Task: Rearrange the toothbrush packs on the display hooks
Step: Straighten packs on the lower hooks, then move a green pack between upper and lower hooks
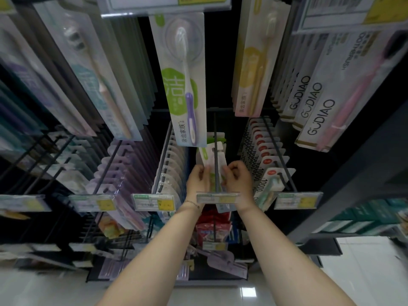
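Head view: my left hand (198, 181) and right hand (237, 177) both pinch a toothbrush pack (212, 159) on the centre hook (216, 164); price tag (218, 197) hides its lower half.

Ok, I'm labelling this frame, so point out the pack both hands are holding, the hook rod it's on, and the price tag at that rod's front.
held pack (211, 161), head view, white upper card.
hook rod (215, 138), head view, mid-shaft.
price tag (217, 197), head view, strip's centre.

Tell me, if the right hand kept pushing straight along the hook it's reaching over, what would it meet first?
Probably the pack that the right hand and left hand already pinch on the hook; beyond it the rod looks mostly bare, though depth is hard to judge.
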Demonstrator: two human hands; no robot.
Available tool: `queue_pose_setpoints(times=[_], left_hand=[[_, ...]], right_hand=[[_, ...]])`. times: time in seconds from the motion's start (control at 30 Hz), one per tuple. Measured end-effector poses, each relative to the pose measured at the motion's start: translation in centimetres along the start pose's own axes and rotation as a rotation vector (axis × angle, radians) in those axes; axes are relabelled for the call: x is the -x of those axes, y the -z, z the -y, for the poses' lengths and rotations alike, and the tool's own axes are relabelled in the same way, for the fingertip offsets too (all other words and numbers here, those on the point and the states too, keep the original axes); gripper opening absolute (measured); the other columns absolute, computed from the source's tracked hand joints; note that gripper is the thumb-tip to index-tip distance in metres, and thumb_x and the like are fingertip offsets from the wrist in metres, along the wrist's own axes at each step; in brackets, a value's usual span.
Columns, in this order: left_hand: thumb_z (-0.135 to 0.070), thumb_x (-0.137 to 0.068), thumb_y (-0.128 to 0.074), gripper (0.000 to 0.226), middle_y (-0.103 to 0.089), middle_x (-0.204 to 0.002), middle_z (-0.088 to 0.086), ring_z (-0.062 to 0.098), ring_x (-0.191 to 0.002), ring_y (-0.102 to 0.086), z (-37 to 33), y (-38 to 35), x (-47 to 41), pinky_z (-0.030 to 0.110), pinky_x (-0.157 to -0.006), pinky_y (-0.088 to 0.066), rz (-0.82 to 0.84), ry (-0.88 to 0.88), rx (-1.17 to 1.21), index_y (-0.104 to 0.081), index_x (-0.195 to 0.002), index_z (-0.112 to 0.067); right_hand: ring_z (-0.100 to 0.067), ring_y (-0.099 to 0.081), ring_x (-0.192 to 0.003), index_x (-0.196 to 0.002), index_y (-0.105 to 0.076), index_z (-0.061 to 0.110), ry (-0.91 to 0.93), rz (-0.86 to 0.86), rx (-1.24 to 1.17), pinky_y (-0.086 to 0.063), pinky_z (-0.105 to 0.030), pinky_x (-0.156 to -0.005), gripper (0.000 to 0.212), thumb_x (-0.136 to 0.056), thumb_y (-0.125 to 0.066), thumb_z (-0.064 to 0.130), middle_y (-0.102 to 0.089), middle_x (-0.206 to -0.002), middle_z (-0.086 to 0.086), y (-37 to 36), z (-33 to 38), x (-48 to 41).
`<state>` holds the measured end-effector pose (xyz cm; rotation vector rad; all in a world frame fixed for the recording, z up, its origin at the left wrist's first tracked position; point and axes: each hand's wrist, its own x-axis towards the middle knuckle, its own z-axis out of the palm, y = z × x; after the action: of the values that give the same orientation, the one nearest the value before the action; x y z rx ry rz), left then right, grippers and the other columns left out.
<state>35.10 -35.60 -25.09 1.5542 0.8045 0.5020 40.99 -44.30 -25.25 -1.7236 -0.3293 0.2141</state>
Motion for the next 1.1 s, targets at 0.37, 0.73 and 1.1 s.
queue_pose_setpoints(times=[0.37,0.73,1.1], left_hand=[[-0.022,-0.101,-0.045,0.028,-0.048,-0.070,-0.005,0.006,-0.063,-0.047,0.6,0.5,0.7,0.009,-0.053,-0.040,0.042,0.069,-0.027,-0.042,-0.073,-0.021],[-0.009,-0.093,-0.057,0.022,-0.064,-0.117,0.012,0.021,-0.103,-0.059,2.5,1.9,3.5,0.033,-0.095,-0.048,0.174,0.193,-0.153,-0.060,-0.115,-0.009],[0.002,-0.087,-0.062,0.011,-0.062,-0.076,0.001,0.008,-0.067,-0.057,4.3,3.5,7.9,0.013,-0.060,-0.050,0.196,0.191,-0.248,-0.062,-0.084,-0.009]], right_hand=[[-0.007,-0.051,-0.065,-0.089,-0.055,0.011,0.035,0.075,0.109,-0.043,-0.022,-0.061,0.008,-0.093,-0.059,0.017,-0.055,-0.074,0.002,0.1,0.6,0.6],[-0.012,-0.054,-0.086,-0.105,-0.063,0.008,-0.163,0.304,0.340,-0.041,-0.017,-0.063,0.016,-0.091,-0.058,0.011,-0.061,-0.095,0.002,1.7,-1.3,2.7],[-0.015,-0.056,-0.073,-0.071,-0.058,0.022,-0.189,0.356,0.323,-0.043,-0.025,-0.063,0.018,-0.088,-0.064,0.020,-0.060,-0.073,0.003,3.3,-2.1,7.7]])
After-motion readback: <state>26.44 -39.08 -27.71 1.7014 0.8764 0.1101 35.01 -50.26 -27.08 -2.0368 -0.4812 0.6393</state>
